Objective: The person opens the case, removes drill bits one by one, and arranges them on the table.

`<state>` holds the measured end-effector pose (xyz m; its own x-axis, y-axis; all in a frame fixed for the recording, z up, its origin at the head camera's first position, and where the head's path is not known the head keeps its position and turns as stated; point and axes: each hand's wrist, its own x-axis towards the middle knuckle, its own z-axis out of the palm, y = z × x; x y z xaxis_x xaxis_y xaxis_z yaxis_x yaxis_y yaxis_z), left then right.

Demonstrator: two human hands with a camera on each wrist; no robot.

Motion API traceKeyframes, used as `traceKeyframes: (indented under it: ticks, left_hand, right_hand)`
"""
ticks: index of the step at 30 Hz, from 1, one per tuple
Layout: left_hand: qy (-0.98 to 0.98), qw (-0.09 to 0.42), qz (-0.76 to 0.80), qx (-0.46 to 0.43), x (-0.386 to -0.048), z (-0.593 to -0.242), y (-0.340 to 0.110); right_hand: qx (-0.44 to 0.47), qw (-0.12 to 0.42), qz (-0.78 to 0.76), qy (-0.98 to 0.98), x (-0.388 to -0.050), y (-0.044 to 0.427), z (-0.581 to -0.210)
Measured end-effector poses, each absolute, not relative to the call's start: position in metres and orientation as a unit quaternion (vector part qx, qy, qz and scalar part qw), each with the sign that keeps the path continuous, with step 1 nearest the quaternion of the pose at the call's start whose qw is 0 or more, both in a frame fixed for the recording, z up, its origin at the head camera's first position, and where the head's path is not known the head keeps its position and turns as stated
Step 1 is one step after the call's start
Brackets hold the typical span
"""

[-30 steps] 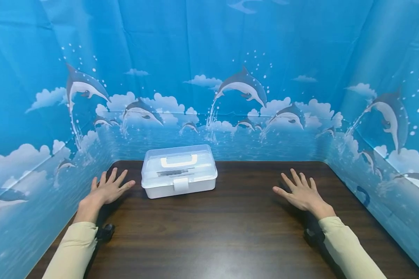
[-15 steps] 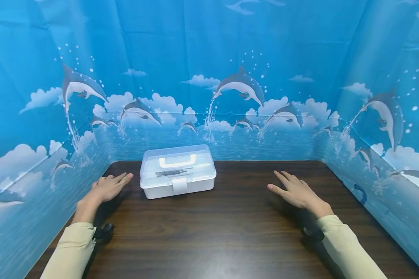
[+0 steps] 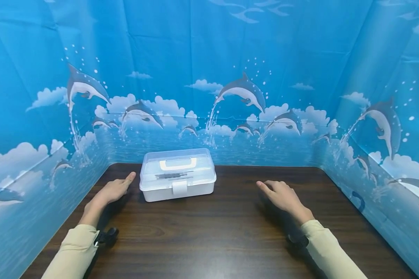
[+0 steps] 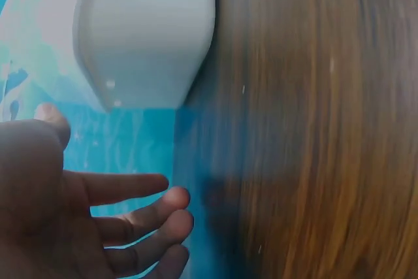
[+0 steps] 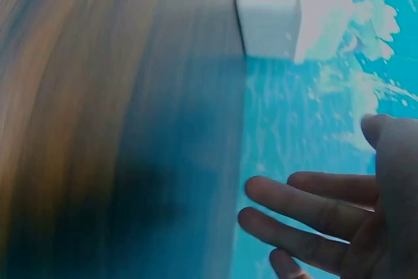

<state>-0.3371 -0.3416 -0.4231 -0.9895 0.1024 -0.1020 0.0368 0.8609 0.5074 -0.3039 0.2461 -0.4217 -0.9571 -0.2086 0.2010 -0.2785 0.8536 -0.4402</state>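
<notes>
The box sits flat towards the far edge of the table, left of the middle, so my left hand is just beside its left end while my right hand is well apart from it on the right. I touch neither the box nor anything else. With a hand on either side, I judge that both of the box's ends lie within my reach. My left fingers are almost straight and a little spread, with the thumb standing away from them towards the box; my right fingers are loosely bent with gaps between them, and they hold nothing.

The box is turned slightly, its left end nearer me, and its latch is on the near side, which I take to be its front. The handle is folded down flat, so the top keeps low. The base is smooth white plastic with rounded corners; the lid is clear but milky and fits down over it. Some thin dark strips show through near the front, though I can't tell what they are through that cloudy plastic.

Under my hands the table is dark brown with streaky wood grain and a soft shine at the near side. Around it hangs a creased blue sheet printed with leaping dolphins and clouds, and my pale sleeves end at the wrists
</notes>
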Motion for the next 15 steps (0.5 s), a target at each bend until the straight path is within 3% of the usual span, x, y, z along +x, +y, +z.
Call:
traceKeyframes:
  ticks: [6,15]
  left_hand:
    - [0.900,0.090,0.426,-0.001,-0.336,-0.424,-0.327]
    - [0.755,0.122,0.641,-0.068,-0.334,-0.404,-0.308]
  right_hand:
    - [0.123,0.073,0.301,-0.943,-0.313,0.216,-0.434]
    - [0.128,0.030,0.449,-0.884,-0.320,0.170,-0.437]
